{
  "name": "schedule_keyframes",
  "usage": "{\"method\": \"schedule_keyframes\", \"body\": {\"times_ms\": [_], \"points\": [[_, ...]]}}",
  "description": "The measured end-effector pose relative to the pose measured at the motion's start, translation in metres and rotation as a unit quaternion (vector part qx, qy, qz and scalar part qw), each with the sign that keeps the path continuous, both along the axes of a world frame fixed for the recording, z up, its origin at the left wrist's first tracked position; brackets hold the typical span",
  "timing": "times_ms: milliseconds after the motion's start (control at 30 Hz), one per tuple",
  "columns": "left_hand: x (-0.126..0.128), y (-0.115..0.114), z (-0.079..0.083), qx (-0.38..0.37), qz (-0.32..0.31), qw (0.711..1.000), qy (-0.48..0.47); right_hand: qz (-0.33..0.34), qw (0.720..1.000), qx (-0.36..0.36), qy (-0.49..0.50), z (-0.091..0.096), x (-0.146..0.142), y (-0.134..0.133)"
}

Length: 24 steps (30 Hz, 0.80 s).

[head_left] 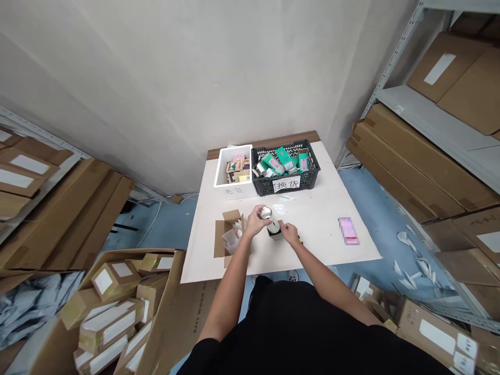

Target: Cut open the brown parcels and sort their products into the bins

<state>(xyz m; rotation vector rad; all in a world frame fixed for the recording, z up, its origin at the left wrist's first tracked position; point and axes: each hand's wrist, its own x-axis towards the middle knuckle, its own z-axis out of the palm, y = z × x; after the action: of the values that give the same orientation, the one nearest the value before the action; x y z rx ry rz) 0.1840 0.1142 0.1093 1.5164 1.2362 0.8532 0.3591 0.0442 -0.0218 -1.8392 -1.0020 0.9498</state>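
Note:
A white bottle with a silvery cap (pixel 272 222) stands tilted, its lower end in a small brown box (pixel 278 236) on the table. My left hand (pixel 256 221) is closed round the upper part of the bottle, near its cap. The closed fingers of my right hand (pixel 289 233) hold the right edge of the small box. To the left, an opened cardboard box (pixel 219 245) has its flaps up and clear plastic packaging (pixel 233 238) inside. Something yellow and black (pixel 300 239) lies partly hidden behind my right wrist.
At the table's (pixel 312 219) back are a white foam bin (pixel 234 191) of small boxes and a black crate (pixel 308 181) of green cartons. A blurred pink item (pixel 349 231) lies right. A large carton (pixel 177 291) of packed boxes stands front left; loaded shelves (pixel 429 112) flank both sides.

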Motion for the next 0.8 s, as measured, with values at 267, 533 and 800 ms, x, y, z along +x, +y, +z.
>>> {"method": "schedule_keyframes", "body": {"times_ms": [267, 533, 800], "points": [[0.009, -0.021, -0.055, 0.029, -0.094, 0.990, 0.101, -0.023, 1.000, 0.015, 0.003, -0.008, -0.007, -0.002], [0.004, -0.029, -0.095, -0.022, -0.128, 0.986, 0.102, -0.076, 0.997, 0.002, 0.008, -0.002, -0.004, 0.001], [-0.023, -0.038, -0.130, -0.122, 0.012, 0.988, 0.094, -0.034, 0.979, 0.068, 0.191, -0.024, -0.020, -0.020]]}}
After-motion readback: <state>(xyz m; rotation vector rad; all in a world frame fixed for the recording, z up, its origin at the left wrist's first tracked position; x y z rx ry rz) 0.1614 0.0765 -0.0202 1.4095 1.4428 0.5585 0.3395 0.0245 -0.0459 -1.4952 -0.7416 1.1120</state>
